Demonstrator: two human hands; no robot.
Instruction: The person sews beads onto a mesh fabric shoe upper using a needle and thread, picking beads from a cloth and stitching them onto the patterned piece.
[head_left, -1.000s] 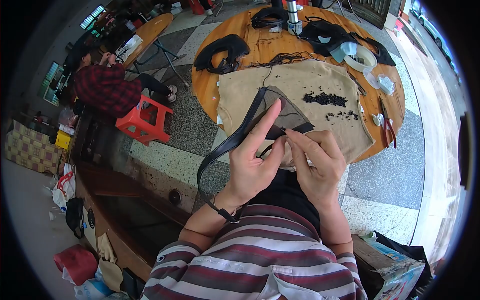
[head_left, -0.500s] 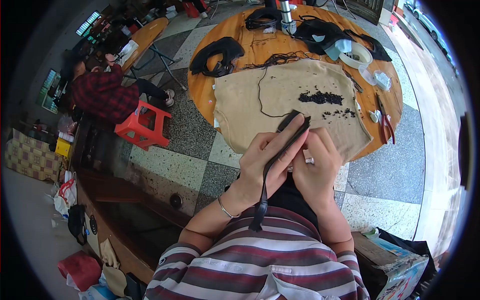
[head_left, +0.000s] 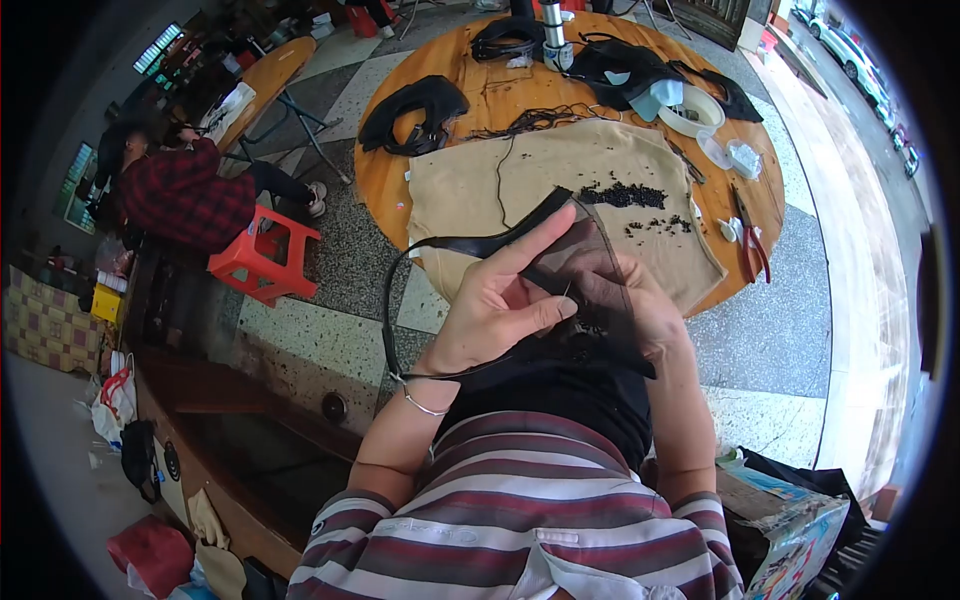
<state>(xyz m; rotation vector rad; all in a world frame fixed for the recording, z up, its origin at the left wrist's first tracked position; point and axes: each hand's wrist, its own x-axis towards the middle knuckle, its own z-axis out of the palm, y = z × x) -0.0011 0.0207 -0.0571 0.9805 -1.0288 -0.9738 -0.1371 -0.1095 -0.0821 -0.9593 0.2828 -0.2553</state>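
Observation:
My left hand (head_left: 500, 310) is closed on a sheer black fabric piece (head_left: 600, 270), its thumb pressing the dark edge and its index finger stretched along the band. A black strap (head_left: 388, 300) loops from the piece past my left wrist. Behind the sheer fabric, my right hand (head_left: 650, 305) is partly covered, and its fingertips are hard to make out. A thin needle-like line shows near the left thumb. Beyond both hands, a beige cloth (head_left: 460, 180) lies on the round table, with small black beads (head_left: 630, 195) scattered on it. A dark thread (head_left: 501, 185) runs across the cloth.
On the round wooden table (head_left: 385, 195) are pliers (head_left: 750, 240), a white bowl (head_left: 692, 112), black fabric pieces (head_left: 415, 112) and a metal cylinder (head_left: 554, 35). A person in a checked shirt (head_left: 185, 195) sits at the left on a red stool (head_left: 268, 255).
The black piece has been turned and opened out between my hands, its sheer part now facing up. My right hand has gone behind it. The view has shifted slightly.

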